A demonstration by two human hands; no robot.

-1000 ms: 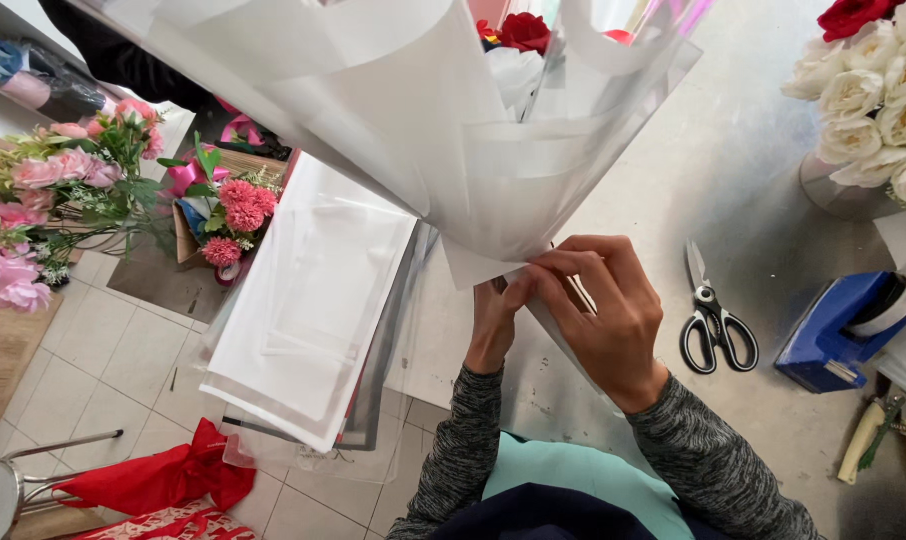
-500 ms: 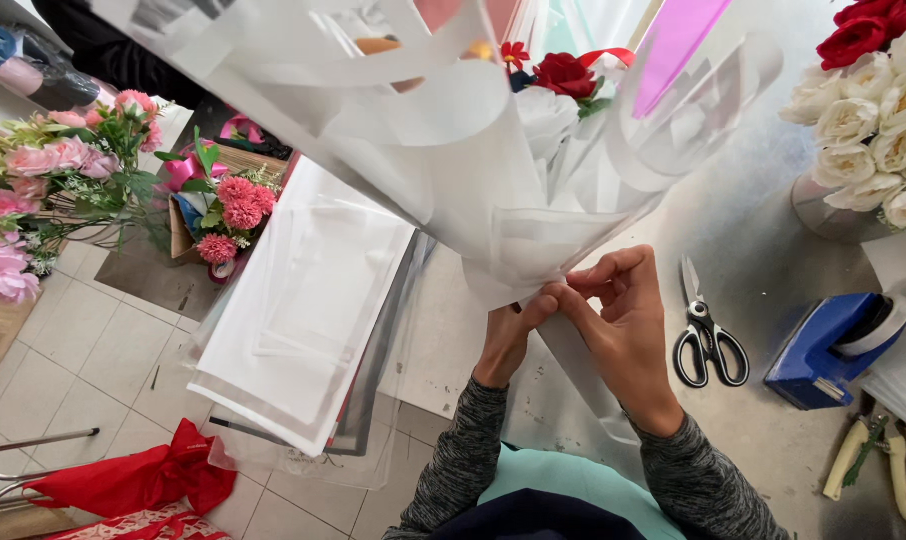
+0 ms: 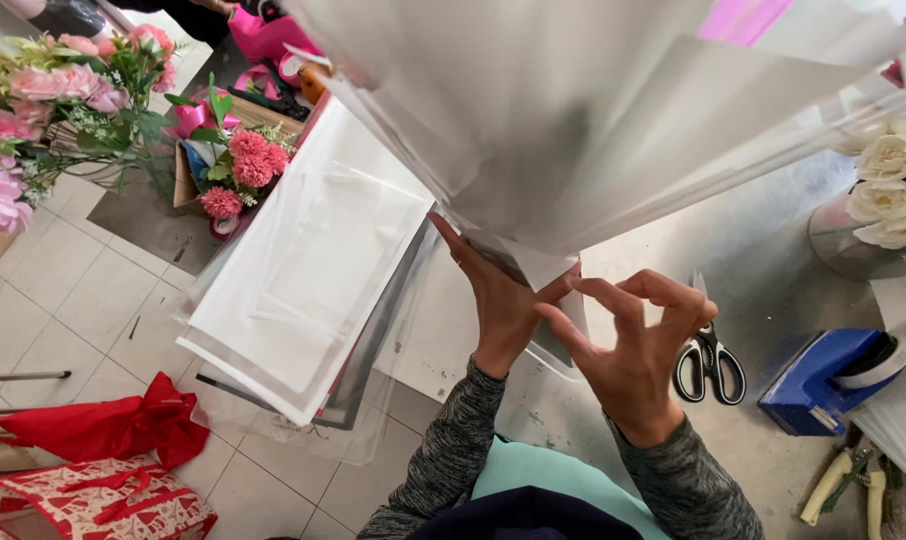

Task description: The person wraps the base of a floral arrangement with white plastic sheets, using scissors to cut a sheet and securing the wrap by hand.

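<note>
A large bouquet wrap [image 3: 593, 130] of white and clear sheets fills the top of the head view, close to the camera. My left hand [image 3: 495, 305] grips its narrow lower end from the left, fingers pointing up along the paper. My right hand [image 3: 641, 345] is just right of that end, fingers spread and curled, with the index tip near the paper's bottom corner and nothing in its grasp. The flowers inside the wrap are hidden.
A stack of white paper sheets [image 3: 313, 265] lies on the table's left part. Black-handled scissors [image 3: 711, 362], a blue tape dispenser [image 3: 831, 382] and pale-handled pruners [image 3: 841, 486] lie to the right. White roses [image 3: 893, 185] stand far right; pink flowers [image 3: 58, 95] and a red bag [image 3: 108, 428] are on the left.
The wrapped bouquet has come up closer to the camera. My right hand has let go of the base and spread its fingers, while the left hand keeps its hold.
</note>
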